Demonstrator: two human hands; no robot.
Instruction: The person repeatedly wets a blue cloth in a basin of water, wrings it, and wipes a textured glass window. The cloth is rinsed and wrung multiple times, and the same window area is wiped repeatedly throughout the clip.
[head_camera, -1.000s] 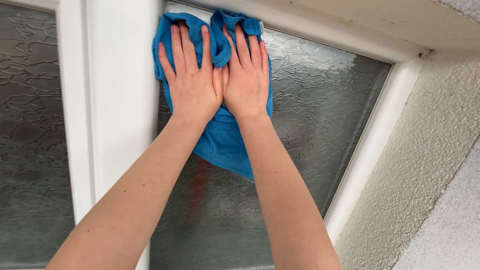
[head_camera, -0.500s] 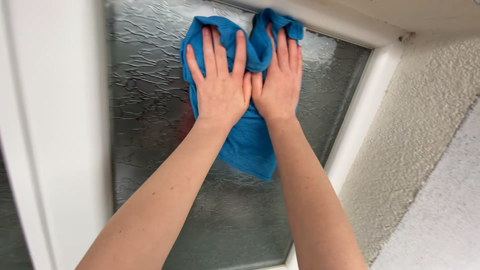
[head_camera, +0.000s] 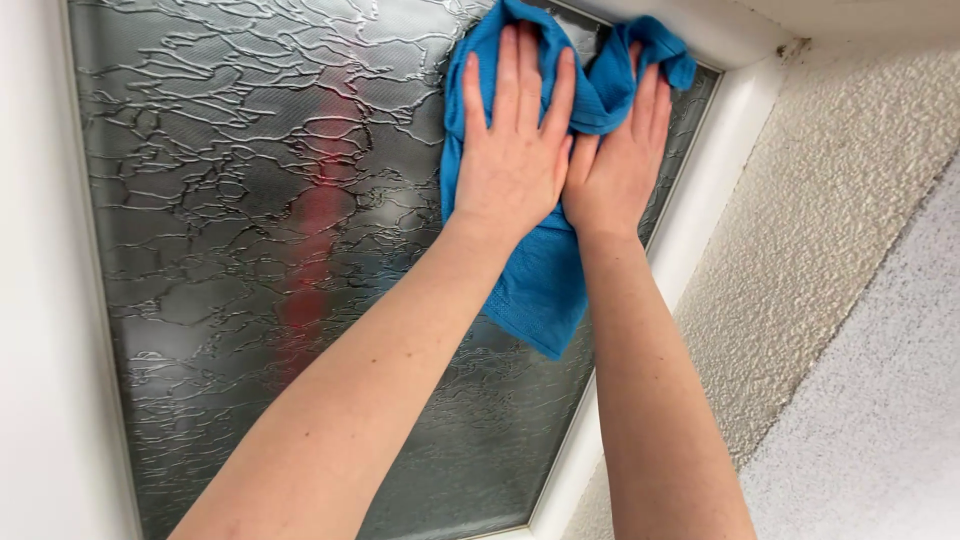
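Both my hands lie flat, side by side, on a blue cloth (head_camera: 545, 290) and press it against a textured frosted window pane (head_camera: 250, 200). My left hand (head_camera: 515, 150) has its fingers spread over the cloth's upper left part. My right hand (head_camera: 620, 160) covers the bunched right part, close to the pane's top right corner. The cloth's lower end hangs loose below my wrists.
A white window frame (head_camera: 700, 210) runs along the pane's right side and top, with a wide white post (head_camera: 40, 300) on the left. A rough, cream plastered wall (head_camera: 830, 230) adjoins the frame on the right. A red blur shows through the glass.
Both hands have slid the cloth to the right along the top of the pane, from its left corner to its right corner. The view has followed to the right.
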